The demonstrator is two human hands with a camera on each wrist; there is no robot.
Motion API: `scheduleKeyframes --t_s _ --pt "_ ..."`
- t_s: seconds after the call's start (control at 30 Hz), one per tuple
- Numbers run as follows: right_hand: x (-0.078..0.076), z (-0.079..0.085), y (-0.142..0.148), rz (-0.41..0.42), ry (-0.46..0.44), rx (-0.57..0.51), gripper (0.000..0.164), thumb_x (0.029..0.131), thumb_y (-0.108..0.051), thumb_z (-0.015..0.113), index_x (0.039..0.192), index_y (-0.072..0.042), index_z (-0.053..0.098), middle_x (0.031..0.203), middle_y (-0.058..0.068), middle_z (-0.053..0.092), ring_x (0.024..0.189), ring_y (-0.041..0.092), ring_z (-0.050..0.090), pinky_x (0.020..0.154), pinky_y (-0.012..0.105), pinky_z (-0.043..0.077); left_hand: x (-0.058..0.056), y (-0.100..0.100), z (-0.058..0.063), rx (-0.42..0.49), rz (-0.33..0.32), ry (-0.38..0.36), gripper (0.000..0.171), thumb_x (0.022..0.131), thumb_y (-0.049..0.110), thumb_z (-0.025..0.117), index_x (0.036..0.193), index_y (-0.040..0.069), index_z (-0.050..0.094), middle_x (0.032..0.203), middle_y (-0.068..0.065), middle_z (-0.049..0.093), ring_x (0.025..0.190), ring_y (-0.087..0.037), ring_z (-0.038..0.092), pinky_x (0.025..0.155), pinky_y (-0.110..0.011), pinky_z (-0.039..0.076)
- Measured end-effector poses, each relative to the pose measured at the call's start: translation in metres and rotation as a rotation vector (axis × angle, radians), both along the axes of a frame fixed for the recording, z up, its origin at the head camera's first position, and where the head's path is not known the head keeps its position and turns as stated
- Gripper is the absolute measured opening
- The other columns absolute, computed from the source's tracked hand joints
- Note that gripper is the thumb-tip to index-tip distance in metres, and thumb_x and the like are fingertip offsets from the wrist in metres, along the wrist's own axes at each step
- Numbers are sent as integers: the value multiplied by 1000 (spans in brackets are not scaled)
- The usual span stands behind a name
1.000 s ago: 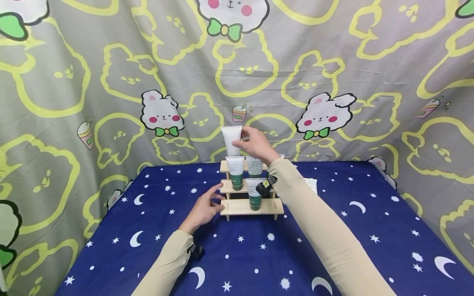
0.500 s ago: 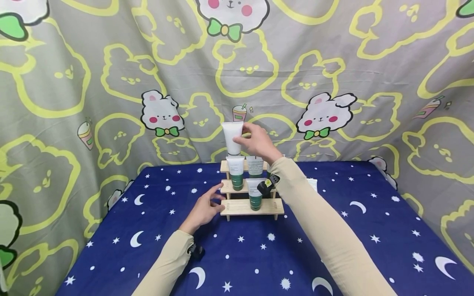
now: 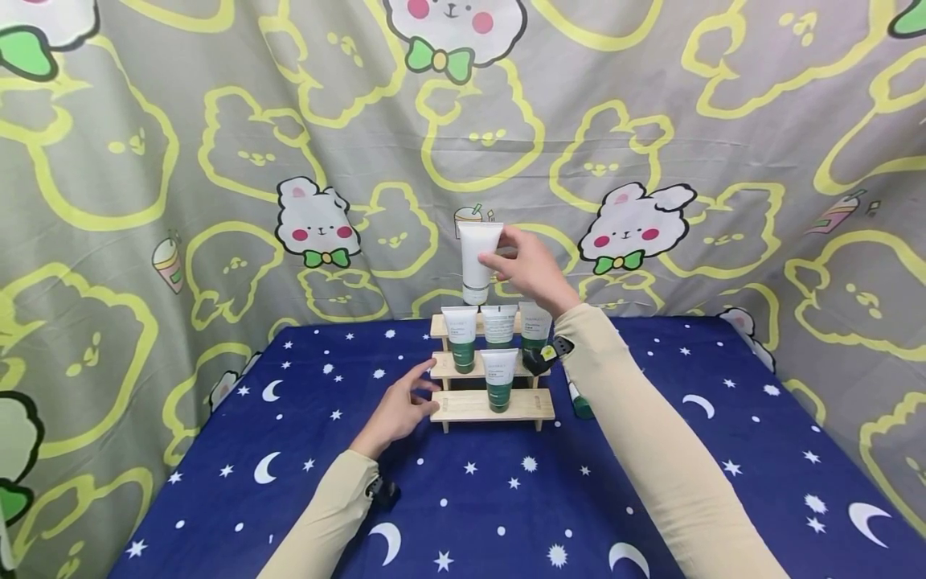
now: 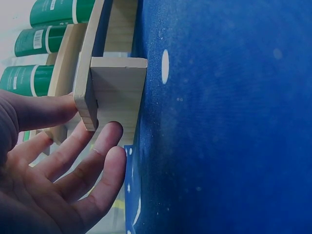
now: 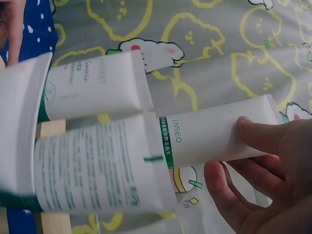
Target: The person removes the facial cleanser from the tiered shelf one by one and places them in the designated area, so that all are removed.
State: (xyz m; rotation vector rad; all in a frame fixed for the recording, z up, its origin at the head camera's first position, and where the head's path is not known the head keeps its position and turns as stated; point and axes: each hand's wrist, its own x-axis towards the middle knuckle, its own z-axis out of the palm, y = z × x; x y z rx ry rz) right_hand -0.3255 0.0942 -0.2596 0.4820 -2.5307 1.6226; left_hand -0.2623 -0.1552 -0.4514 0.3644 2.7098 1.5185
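Note:
In the head view, my right hand (image 3: 531,269) pinches a white squeeze tube (image 3: 477,253) near its flat end, holding it upright above the top tier of a wooden three-tier stand (image 3: 463,408). The right wrist view shows a green band with white lettering on this held tube (image 5: 209,134). My left hand (image 3: 394,414) is at the stand's left end. In the left wrist view, its thumb touches a board (image 4: 85,97), and the other fingers are loosely bent. One white-and-green tube (image 3: 499,374) stands on the lowest tier. Behind it stand a left tube (image 3: 460,338), a middle tube (image 3: 499,324) and a right tube (image 3: 535,326).
Another tube (image 3: 581,402) lies on the blue star-and-moon cloth (image 3: 470,498), right of the stand, partly hidden by my right sleeve (image 3: 637,434). A grey curtain (image 3: 391,145) with yellow bear outlines hangs close behind the stand.
My right hand has moved right and slightly up with the tube. The right tube on the stand and the lying tube's green end have come into view. My left hand has stayed put.

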Motion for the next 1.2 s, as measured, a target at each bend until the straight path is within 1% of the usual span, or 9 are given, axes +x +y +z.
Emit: scheduleKeyframes --t_s 0.1,0.3,0.47,0.53,0.63,0.77,0.93,1.1,1.2 --pt "1 0 9 -17 7 -4 39 100 -24 68 135 -11 57 130 10 64 124 27 62 90 41 58 0 1 0 -7 -1 -3 75 88 -3 74 155 16 45 117 -14 72 78 -18 68 65 -30 54" --pt "1 -2 24 -53 22 -20 36 99 -22 69 131 -8 58 131 11 64 123 28 63 88 39 59 0 0 0 -14 -2 3 75 89 -3 74 155 15 44 117 -15 72 79 -19 68 65 -31 54" --pt "3 -4 40 -80 38 -9 39 100 -23 69 134 -8 57 133 14 63 125 31 62 91 44 58 1 0 0 -8 12 -16 76 89 -2 74 156 18 44 118 -13 72 79 -19 68 66 -31 54" --pt "4 -6 48 -89 38 -7 40 100 -23 68 135 -7 56 134 15 63 127 32 61 92 46 57 1 1 -1 -9 10 -14 76 89 -3 74 156 17 44 118 -14 72 79 -19 68 65 -30 54" --pt "6 -7 60 -115 44 -12 40 101 -23 67 136 -7 55 135 15 62 127 32 61 92 45 57 0 1 0 -7 5 -17 76 89 -3 74 156 17 44 118 -14 72 79 -19 68 66 -30 54" --pt "9 -10 75 -155 64 -3 40 101 -24 67 137 -8 56 134 14 63 124 31 63 89 40 58 0 1 1 -9 9 -16 76 89 -2 74 156 17 44 118 -14 72 78 -18 67 65 -31 53" --pt "16 -17 91 -175 68 -21 42 101 -25 67 138 -9 56 135 14 63 122 29 63 85 32 58 1 1 1 -11 22 -25 76 89 -1 74 156 18 44 118 -12 72 79 -18 67 65 -31 53" --pt "22 -23 107 -199 71 -13 47 101 -29 65 142 -9 53 139 15 61 120 28 62 81 23 55 2 2 3 -8 17 -32 76 90 -1 74 156 19 43 119 -13 72 79 -19 67 66 -31 53" --pt "25 -26 117 -227 82 -4 48 102 -29 65 143 -8 52 139 16 61 118 27 62 81 20 53 2 2 3 -12 9 -26 76 90 -2 74 156 18 43 119 -14 72 80 -19 68 66 -31 54"
